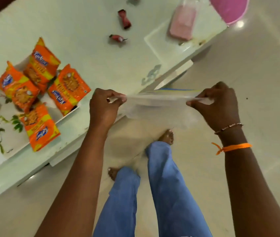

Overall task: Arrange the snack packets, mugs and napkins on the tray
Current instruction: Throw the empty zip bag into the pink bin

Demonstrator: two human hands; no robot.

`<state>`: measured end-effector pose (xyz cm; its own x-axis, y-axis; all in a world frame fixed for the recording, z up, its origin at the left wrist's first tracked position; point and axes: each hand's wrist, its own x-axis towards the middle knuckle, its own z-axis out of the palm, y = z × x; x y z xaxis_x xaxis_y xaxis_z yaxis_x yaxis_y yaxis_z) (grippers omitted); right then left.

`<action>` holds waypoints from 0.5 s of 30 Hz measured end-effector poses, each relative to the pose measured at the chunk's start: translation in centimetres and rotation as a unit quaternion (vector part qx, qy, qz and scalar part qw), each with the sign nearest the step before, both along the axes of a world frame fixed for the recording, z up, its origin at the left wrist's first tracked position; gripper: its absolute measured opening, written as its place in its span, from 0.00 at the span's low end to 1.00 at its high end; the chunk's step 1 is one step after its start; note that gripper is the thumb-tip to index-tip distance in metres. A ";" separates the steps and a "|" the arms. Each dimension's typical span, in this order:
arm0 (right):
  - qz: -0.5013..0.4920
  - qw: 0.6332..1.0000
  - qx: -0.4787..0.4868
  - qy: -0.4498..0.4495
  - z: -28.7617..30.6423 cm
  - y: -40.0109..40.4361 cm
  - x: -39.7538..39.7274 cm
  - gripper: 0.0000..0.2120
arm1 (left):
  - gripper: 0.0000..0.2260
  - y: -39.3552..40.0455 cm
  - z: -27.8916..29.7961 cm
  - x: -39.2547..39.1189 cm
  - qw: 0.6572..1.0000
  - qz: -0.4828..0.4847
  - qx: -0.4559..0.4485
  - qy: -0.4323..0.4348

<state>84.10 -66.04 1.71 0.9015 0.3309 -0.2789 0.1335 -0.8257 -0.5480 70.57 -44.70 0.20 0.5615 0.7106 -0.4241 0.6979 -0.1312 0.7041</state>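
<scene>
1. My left hand pinches one end of a thin clear plastic bag; the fingers are closed on it, thumb against the fingertips.
2. My right hand pinches the other end of the same bag in the same way, closed tight on the plastic.
3. The bag is stretched flat between my two hands, in the air just over the near right edge of the white table and above the floor. What is inside the bag I cannot tell, because it is blurred and see-through.
4. The tray lies on the table at the left, well apart from my left hand. It is white with a green leaf pattern.
5. Four orange snack packets lie on the tray, close together; the one nearest to my left hand reaches over the tray's right rim.
6. Far on the table lie small red wrapped sweets, and at the far right stands a pink packet on a second white tray.
7. No packet touches my hands.
</scene>
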 end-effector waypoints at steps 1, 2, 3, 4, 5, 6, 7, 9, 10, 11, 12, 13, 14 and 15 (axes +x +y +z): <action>-0.015 0.999 0.002 -0.046 0.1 -0.2 0.7 0.10 | 0.05 -1.0 -0.1 2.1 0.999 0.039 0.023 0.011; -0.030 0.996 0.015 -0.087 0.2 -0.3 1.3 0.08 | 0.09 -1.9 0.2 4.2 0.995 0.098 0.028 0.017; -0.036 0.991 0.027 -0.123 0.5 -0.2 1.5 0.07 | 0.15 -2.7 0.8 5.9 0.986 0.165 -0.012 0.021; -0.032 0.987 0.030 -0.157 0.7 -0.2 1.8 0.06 | 0.19 -3.5 1.5 7.9 0.971 0.212 -0.106 0.023; -0.014 0.982 0.020 -0.187 1.0 -0.1 1.8 0.05 | 0.22 -4.4 2.1 9.7 0.948 0.224 -0.224 0.023; 0.012 0.975 0.003 -0.221 1.2 -0.1 1.8 0.05 | 0.23 -5.6 2.7 11.3 0.922 0.199 -0.330 0.030; 0.040 0.967 -0.013 -0.250 1.3 0.0 1.7 0.06 | 0.24 -7.0 3.2 12.8 0.903 0.156 -0.399 0.035; 0.103 0.956 -0.018 -0.275 1.6 -0.1 1.4 0.07 | 0.20 -9.3 3.2 14.8 0.913 0.103 -0.394 0.007; 0.133 0.956 -0.009 -0.261 1.8 -0.5 1.5 0.08 | 0.16 -10.1 3.2 15.8 0.932 0.101 -0.346 -0.011; 0.153 0.960 0.006 -0.235 2.1 -1.1 1.7 0.11 | 0.14 -10.6 3.0 16.7 0.943 0.103 -0.316 -0.028; 0.152 0.967 0.033 -0.200 2.5 -1.8 2.3 0.14 | 0.15 -10.8 2.9 17.4 0.942 0.098 -0.318 -0.045; 0.122 0.976 0.073 -0.162 2.9 -2.4 3.1 0.17 | 0.17 -10.7 2.9 18.0 0.933 0.090 -0.343 -0.062; 0.072 0.982 0.114 -0.130 3.1 -3.0 4.5 0.18 | 0.19 -10.4 2.8 18.6 0.921 0.072 -0.374 -0.079; 0.010 0.985 0.132 -0.114 3.0 -3.7 6.2 0.17 | 0.21 -10.2 2.7 19.2 0.911 0.048 -0.399 -0.093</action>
<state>90.26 -69.76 4.68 0.9235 0.3827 0.0273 0.2919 -0.6546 -0.6974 89.79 -54.85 2.85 0.6278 0.2683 -0.7307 0.5374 0.5297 0.6562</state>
